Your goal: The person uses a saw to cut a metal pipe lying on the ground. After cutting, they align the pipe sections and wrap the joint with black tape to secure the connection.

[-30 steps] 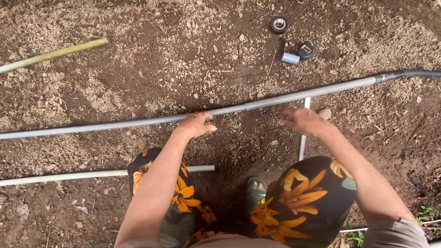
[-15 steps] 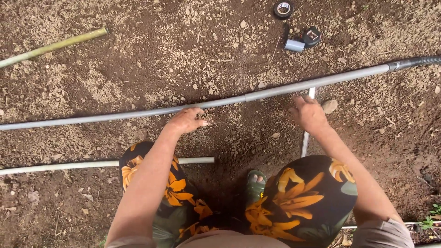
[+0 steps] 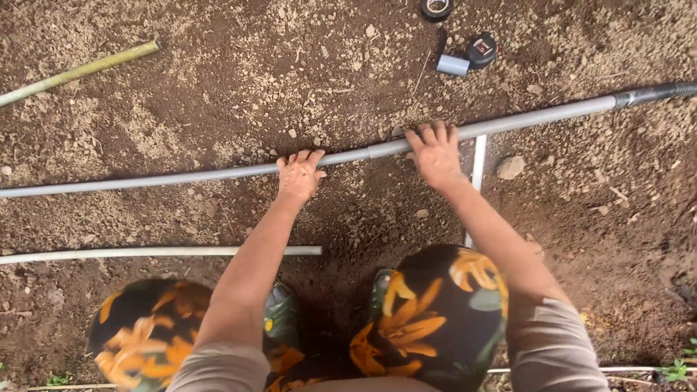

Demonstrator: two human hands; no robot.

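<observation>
Head view: we press both hands onto the long grey pipe [image 3: 218,174] lying across the soil [image 3: 218,94]. Our left hand [image 3: 299,174] and right hand [image 3: 435,151] rest palm-down, fingers curled over it, either side of its joint. A white pipe [image 3: 145,252] lies nearer; a tape roll [image 3: 437,7] farther.

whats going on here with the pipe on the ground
A person crouches on bare soil, both hands on a long grey pipe that lies across it. The left hand and right hand rest on either side of a joint. A white pipe lies nearer the knees.
</observation>
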